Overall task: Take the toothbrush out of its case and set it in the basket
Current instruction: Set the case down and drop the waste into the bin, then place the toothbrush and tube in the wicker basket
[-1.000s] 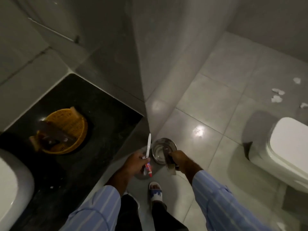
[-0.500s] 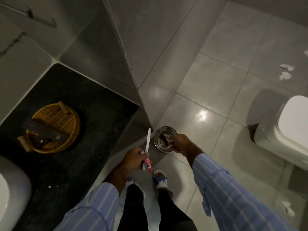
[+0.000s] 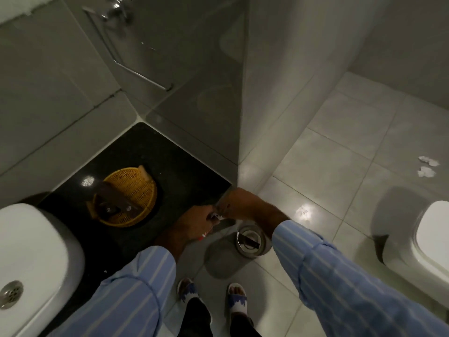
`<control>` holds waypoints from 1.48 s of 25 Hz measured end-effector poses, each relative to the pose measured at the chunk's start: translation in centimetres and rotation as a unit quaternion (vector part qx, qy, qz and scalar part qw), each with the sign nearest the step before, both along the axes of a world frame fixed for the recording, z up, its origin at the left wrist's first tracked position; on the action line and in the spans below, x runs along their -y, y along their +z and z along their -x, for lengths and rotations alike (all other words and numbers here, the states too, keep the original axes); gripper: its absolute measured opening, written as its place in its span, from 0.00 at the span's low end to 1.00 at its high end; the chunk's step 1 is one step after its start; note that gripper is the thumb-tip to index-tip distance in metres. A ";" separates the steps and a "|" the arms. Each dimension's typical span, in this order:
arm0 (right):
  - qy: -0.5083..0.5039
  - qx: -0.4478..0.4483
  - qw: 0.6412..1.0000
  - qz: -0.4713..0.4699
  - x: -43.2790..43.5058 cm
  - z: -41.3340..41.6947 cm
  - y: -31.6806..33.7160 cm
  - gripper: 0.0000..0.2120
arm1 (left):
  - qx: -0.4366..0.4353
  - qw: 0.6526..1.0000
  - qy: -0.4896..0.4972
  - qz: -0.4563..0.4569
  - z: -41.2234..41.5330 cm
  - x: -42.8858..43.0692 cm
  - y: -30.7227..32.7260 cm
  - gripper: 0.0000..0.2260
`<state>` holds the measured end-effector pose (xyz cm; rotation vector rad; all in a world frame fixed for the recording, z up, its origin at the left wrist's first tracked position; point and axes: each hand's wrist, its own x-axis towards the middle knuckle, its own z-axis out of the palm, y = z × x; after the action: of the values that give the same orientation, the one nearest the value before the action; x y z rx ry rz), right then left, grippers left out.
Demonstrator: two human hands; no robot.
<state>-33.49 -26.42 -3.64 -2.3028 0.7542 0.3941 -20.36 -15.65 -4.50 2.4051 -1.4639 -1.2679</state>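
Nearest the camera, 2 feet in white and blue sandals (image 3: 237,300) stand on the pale tiled floor (image 3: 340,152), with striped blue sleeves (image 3: 340,288) reaching forward on both sides. Just beyond the feet, a round steel bin (image 3: 250,242) sits on the floor, a dark item lying inside it. Above the bin the 2 hands meet at the edge of the black surface (image 3: 170,166). The left hand (image 3: 196,222) is clenched around the toothbrush (image 3: 216,216), of which only a small white part shows between the hands, and a red tip (image 3: 203,235) pokes out below that fist. The right hand (image 3: 240,203) pinches at the same white part; whether it truly grips it I cannot tell. At far left a white sink (image 3: 36,251) rests on the surface. Farther back on the surface stands the yellow woven basket (image 3: 136,188), well apart from the hands, with a dark flat item across it. A white toilet (image 3: 430,239) sits at far right.
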 end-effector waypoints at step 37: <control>-0.283 0.107 0.920 -0.250 -1.6 -29.3 3.9 0.15 | 0.001 0.979 0.156 0.132 -34.1 -3.3 5.4 0.11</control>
<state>-4.22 -24.79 0.23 -1.5341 1.0235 0.0495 13.74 -12.30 0.89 2.3379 -1.1127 -0.9372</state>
